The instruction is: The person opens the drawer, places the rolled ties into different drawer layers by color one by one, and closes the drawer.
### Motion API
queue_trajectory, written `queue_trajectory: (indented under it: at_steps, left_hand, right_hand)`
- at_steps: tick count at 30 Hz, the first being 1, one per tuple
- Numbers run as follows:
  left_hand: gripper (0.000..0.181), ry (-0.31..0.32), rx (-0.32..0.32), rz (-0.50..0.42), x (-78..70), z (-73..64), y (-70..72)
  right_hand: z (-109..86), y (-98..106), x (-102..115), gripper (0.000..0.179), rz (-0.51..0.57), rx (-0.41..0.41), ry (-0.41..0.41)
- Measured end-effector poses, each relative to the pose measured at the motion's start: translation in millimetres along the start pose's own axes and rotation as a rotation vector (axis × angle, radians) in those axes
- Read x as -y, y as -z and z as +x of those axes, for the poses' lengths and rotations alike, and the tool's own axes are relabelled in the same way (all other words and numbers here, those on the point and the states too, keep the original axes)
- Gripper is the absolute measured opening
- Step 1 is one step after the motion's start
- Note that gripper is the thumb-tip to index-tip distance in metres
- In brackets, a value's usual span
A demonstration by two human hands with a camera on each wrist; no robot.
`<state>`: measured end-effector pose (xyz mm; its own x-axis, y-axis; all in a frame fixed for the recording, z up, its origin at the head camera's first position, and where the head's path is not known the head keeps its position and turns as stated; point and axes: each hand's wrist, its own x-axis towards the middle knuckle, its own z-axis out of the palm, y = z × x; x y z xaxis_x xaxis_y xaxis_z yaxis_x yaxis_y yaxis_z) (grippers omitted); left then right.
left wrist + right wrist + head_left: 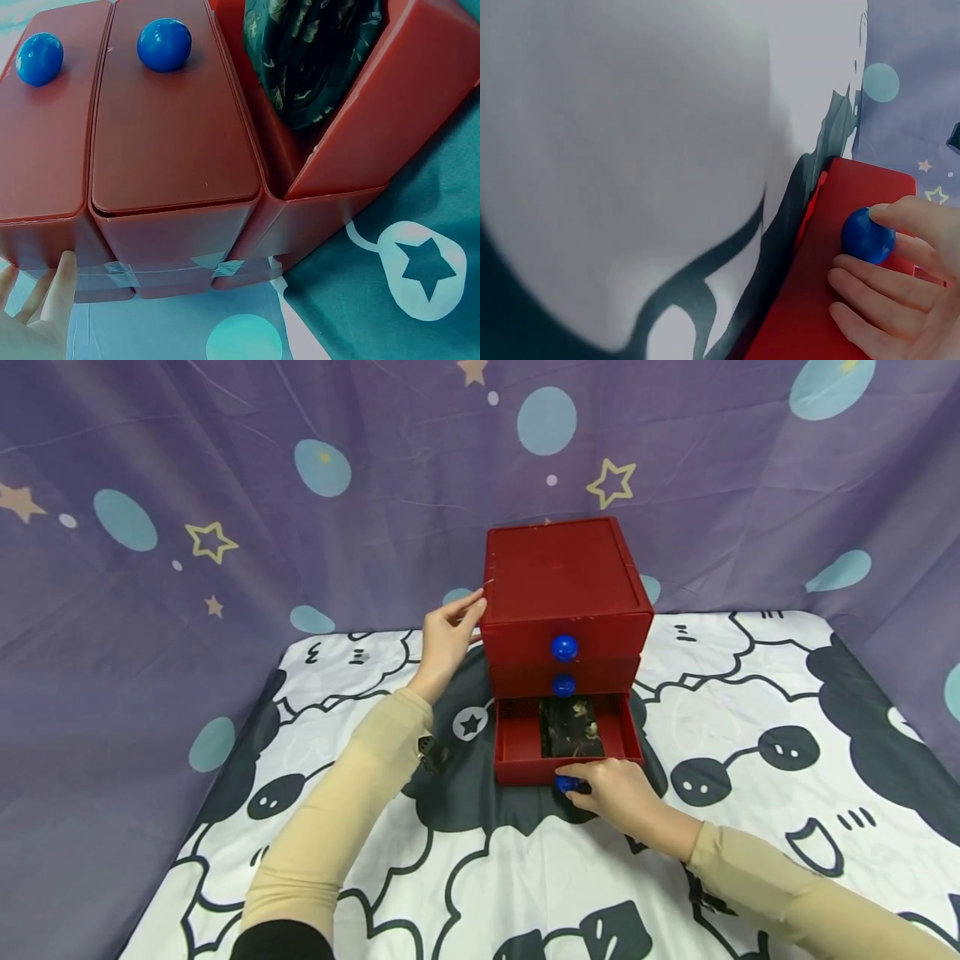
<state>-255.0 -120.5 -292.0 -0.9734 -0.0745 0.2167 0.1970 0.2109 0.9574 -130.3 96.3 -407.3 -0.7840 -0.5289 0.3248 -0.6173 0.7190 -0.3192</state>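
Note:
A red three-drawer cabinet [558, 568] stands on the cloth, its lowest drawer [525, 772] pulled out and the two above closed. Inside that drawer lies a folded dark fabric [573, 735] with a pale floral pattern, seen up close in the left wrist view. My right hand [617, 793] pinches the drawer's round blue knob [868, 235] between thumb and fingers. Against the cabinet's left side, near its upper front corner, my left hand [447, 639] presses with extended fingertips [66, 274].
Blue knobs [565, 647] stick out from the upper two drawers. A white and dark cartoon-print cloth [465, 893] covers the table. Behind the cabinet hangs a purple curtain [420, 543] with stars and teal spots. Clear tape [150, 276] runs across the cabinet's side.

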Motion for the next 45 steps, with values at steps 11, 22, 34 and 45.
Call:
queue_trajectory:
  at_steps: [11, 22, 34, 45]
  left_hand:
    - [0.032, 0.011, 0.010, 0.018, -24.5, -15.2, 0.5]
    - [0.031, 0.000, 0.004, -0.001, -10.7, -5.3, 0.6]
    - [0.031, -0.029, -0.013, 0.011, 2.9, 1.1, -1.8]
    - [0.031, -0.018, -0.010, 0.010, 3.8, 0.5, -1.0]
  right_hand:
    - [9.1, 0, -4, 0.030, -0.013, -0.028, -0.006]
    - [18.4, -3, -10, 0.030, 0.017, -0.056, -0.033]
    - [29.7, -9, -22, 0.029, 0.064, -0.052, -0.066]
    - [38.8, -11, -29, 0.027, 0.100, -0.080, -0.067]
